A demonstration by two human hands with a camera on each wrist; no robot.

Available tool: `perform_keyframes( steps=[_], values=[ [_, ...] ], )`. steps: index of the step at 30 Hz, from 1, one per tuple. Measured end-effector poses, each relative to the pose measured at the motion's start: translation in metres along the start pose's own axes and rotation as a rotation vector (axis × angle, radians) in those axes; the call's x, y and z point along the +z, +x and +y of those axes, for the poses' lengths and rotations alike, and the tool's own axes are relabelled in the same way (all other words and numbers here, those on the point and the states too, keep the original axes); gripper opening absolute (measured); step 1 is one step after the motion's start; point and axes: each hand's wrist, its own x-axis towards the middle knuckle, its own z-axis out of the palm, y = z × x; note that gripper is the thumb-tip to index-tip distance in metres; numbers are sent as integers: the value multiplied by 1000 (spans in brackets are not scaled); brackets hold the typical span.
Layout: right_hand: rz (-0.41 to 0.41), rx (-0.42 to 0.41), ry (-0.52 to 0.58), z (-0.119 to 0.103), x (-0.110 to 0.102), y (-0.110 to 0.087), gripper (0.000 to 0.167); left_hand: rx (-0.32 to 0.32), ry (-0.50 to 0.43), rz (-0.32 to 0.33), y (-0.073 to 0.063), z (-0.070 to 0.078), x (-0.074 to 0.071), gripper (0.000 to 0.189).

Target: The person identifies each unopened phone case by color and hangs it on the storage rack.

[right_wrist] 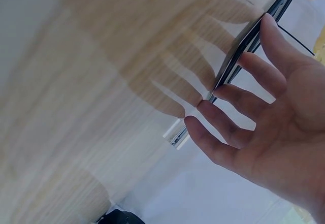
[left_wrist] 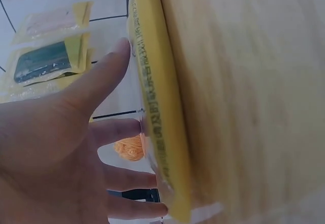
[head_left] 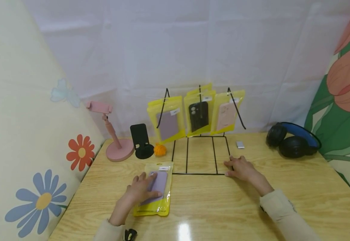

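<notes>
On the wooden table lies a yellow-edged clear package (head_left: 155, 209) with a lavender phone case (head_left: 161, 180) inside. My left hand (head_left: 140, 190) rests on it with fingers spread; in the left wrist view the fingertips meet the package's (left_wrist: 160, 97) face. The black wire rack (head_left: 200, 173) stands at the back middle, its flat base toward me. At the base's right front corner my right hand (head_left: 242, 169) touches the wire, fingers apart and loosely bent. From the rack's arms hang packaged phone cases: a lavender one (head_left: 168, 125), a black one (head_left: 199, 117) and a pale pink one (head_left: 226, 115).
To the left stand a pink phone stand (head_left: 119, 150) and a black phone stand (head_left: 140, 137), with an orange yarn ball (head_left: 160, 150) beside them. A small white-grey block (head_left: 240, 144) lies right of the rack. Black headphones (head_left: 293, 146) sit at the back right.
</notes>
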Motion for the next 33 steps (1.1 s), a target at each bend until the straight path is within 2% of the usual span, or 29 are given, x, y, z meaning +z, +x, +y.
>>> perform_keyframes(
  steps=[10,14,21,25,28,33],
  values=[
    [4,-9,-6,1,-1,0,51,37,17,19,-1,10,9,96],
    [3,-11,-13,1,-1,1,51,33,-8,-16,-2,13,10,94],
    [6,-19,-10,0,1,1,50,90,-40,-53,-5,1,1,81],
    [11,-16,-16,1,3,0,50,118,-48,-42,-5,-4,-4,79],
    [19,-22,-19,1,2,0,50,88,-65,-4,-4,-5,-8,82],
    [25,-29,-16,0,2,-1,49,-14,-151,35,0,-11,-9,95]
  ],
)
